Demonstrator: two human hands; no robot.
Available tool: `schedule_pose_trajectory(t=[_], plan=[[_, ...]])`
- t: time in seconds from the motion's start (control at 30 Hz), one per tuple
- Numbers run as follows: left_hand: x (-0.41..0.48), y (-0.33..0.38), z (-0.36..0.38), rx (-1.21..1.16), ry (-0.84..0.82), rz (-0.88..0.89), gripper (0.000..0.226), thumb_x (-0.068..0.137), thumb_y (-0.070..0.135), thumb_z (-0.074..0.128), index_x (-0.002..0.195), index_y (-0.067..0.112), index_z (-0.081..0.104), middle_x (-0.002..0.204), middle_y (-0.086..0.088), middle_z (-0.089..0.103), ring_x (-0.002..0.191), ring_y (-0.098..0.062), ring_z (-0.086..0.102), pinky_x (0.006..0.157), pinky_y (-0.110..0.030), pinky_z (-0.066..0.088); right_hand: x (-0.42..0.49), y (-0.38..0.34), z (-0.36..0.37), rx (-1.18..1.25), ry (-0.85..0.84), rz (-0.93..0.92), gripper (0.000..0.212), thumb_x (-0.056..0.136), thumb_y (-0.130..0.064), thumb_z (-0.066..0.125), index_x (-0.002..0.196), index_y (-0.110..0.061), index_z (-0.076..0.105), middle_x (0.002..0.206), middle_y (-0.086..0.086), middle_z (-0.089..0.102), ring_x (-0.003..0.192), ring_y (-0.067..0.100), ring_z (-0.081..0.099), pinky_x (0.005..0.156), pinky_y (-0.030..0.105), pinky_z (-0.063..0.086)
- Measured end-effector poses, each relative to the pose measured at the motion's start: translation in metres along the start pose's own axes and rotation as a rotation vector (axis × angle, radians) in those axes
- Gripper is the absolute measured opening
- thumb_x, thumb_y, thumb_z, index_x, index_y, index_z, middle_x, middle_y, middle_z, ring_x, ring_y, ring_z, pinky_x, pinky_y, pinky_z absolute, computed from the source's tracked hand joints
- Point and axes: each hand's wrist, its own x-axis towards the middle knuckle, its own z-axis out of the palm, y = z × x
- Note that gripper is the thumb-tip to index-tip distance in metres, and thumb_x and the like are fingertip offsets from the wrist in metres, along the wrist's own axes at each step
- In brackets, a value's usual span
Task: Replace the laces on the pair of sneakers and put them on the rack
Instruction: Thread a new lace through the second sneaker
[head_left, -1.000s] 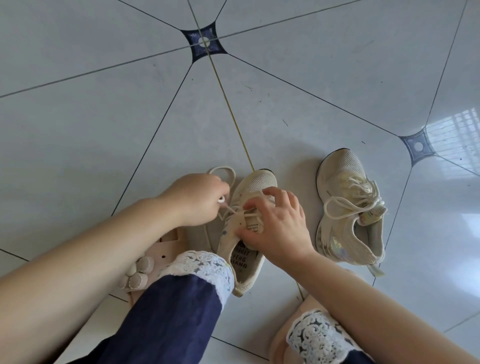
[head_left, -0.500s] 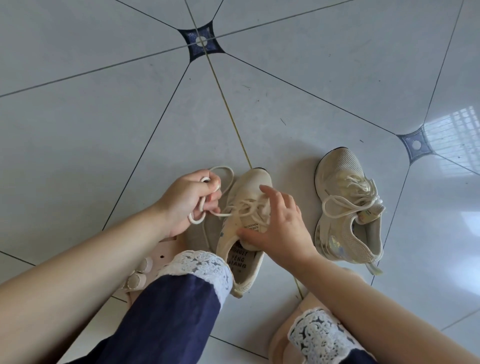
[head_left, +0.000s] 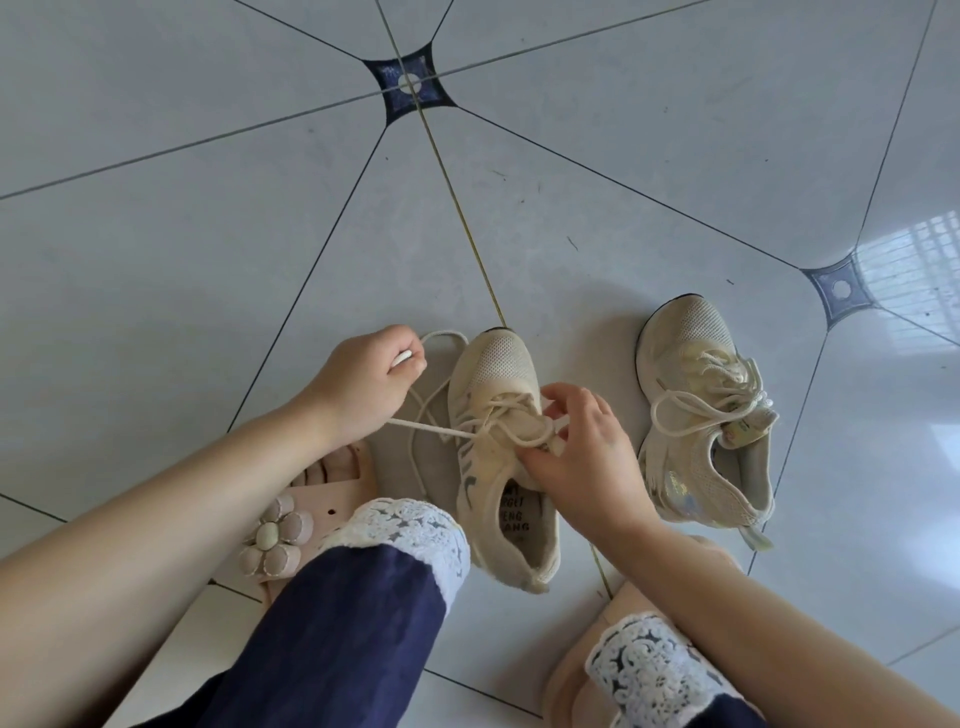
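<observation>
Cream lace (head_left: 431, 427) runs taut from the eyelets of the left sneaker (head_left: 493, 364) to the left hand (head_left: 363, 387). That hand's fingers (head_left: 402, 344) are curled into a fist round the lace, with a white end showing at the knuckles and a slack loop trailing on the grey tiled floor (head_left: 208, 260) beside it. The right hand (head_left: 592, 462) rests on the same sneaker at its tongue. Its thumb and bent fingers (head_left: 574, 402) are half open and pinch the crossed lace there.

Half a second ago the left hand sat closer to the shoe with the loop wound round its fingers; it has since drawn away to the left and pulled one strand straight. The right hand's fingers have lifted from lying flat.

On the insole (head_left: 519, 519) dark printed letters are partly hidden; "ENG" and "ANG" can be read. The second sneaker (head_left: 691, 332) lies to the right, apart, already laced, and its tongue label is too small to read. A pink slipper (head_left: 291, 525) with a flower sits near left.
</observation>
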Motion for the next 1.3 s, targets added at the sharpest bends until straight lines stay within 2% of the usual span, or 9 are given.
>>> schedule_pose_trajectory(t=[0.07,0.23,0.5,0.6,0.7,0.93,1.07,1.23,1.3], plan=[[0.001,-0.002,-0.002,0.034,0.042,0.030,0.013,0.089,0.006,0.052,0.076,0.009,0.052,0.058,0.005,0.045,0.059,-0.018,0.042,0.054,-0.024,0.026,0.007,0.004,-0.008,-0.008,0.063,0.014,0.053,0.076,-0.025,0.066,0.125,-0.016,0.048,0.108,-0.010,0.045,0.088,-0.004,0.037,0.069,-0.008,0.027],[0.002,-0.003,-0.002,0.027,0.079,0.035,0.009,0.088,0.005,0.053,0.080,0.004,0.056,0.065,-0.004,0.050,0.064,-0.024,0.043,0.057,-0.026,0.023,0.016,0.014,-0.017,-0.007,0.115,0.044,0.052,0.075,-0.020,0.066,0.124,-0.013,0.049,0.111,-0.005,0.047,0.089,-0.004,0.036,0.071,-0.009,0.026],[-0.005,-0.002,0.021,-0.226,-0.061,-0.098,0.011,0.085,0.023,0.060,0.076,0.023,0.054,0.067,0.006,0.057,0.056,-0.004,0.049,0.057,-0.023,0.040,0.012,0.014,-0.013,0.002,0.122,0.027,0.049,0.074,-0.023,0.068,0.120,-0.020,0.051,0.104,-0.013,0.037,0.085,-0.005,0.036,0.068,-0.006,0.030],[-0.005,0.003,0.026,-0.025,-0.279,0.009,0.027,0.076,0.042,0.069,0.097,0.028,0.059,0.084,0.012,0.061,0.077,-0.005,0.057,0.070,-0.022,0.044,0.010,0.013,-0.013,0.028,0.125,0.005,0.054,0.073,-0.023,0.069,0.123,-0.019,0.048,0.108,-0.010,0.038,0.082,-0.011,0.031,0.070,-0.009,0.026],[0.000,0.010,0.033,0.244,-0.365,0.090,0.012,0.081,0.039,0.064,0.088,0.029,0.063,0.073,0.014,0.058,0.077,-0.013,0.056,0.064,-0.025,0.039,0.006,0.010,-0.014,0.056,0.133,0.009,0.058,0.073,-0.028,0.068,0.125,-0.020,0.044,0.111,-0.009,0.039,0.085,-0.009,0.034,0.070,-0.005,0.030],[0.006,0.002,0.028,-0.148,-0.245,-0.116,0.015,0.086,0.024,0.061,0.077,0.019,0.072,0.048,0.009,0.053,0.051,0.000,0.049,0.059,-0.018,0.036,-0.013,0.008,-0.018,-0.010,0.177,-0.095,0.037,0.074,-0.039,0.067,0.102,-0.017,0.056,0.103,-0.008,0.045,0.079,-0.006,0.042,0.065,0.010,0.038],[0.002,0.001,0.029,-0.389,-0.211,-0.233,0.019,0.090,0.018,0.056,0.082,0.019,0.072,0.043,0.009,0.047,0.032,-0.001,0.033,0.036,-0.011,0.027,-0.015,0.007,-0.018,-0.073,0.187,-0.166,0.029,0.077,-0.024,0.073,0.099,-0.009,0.061,0.102,0.002,0.053,0.082,0.010,0.050,0.062,0.026,0.047],[-0.001,0.000,0.027,-0.454,-0.048,-0.361,0.022,0.090,0.015,0.056,0.072,0.016,0.069,0.038,0.010,0.048,0.030,-0.001,0.032,0.037,-0.016,0.025,-0.012,0.007,-0.017,-0.087,0.186,-0.158,0.025,0.078,-0.017,0.071,0.099,-0.007,0.061,0.098,-0.001,0.050,0.076,0.007,0.045,0.057,0.010,0.036],[-0.003,-0.003,0.027,-0.429,0.000,-0.390,0.024,0.089,0.015,0.056,0.068,0.019,0.068,0.038,0.010,0.048,0.027,0.000,0.033,0.042,-0.023,0.024,-0.011,0.006,-0.018,-0.093,0.189,-0.175,0.024,0.078,-0.016,0.072,0.098,-0.007,0.062,0.097,-0.001,0.050,0.074,0.008,0.046,0.056,0.014,0.037]])
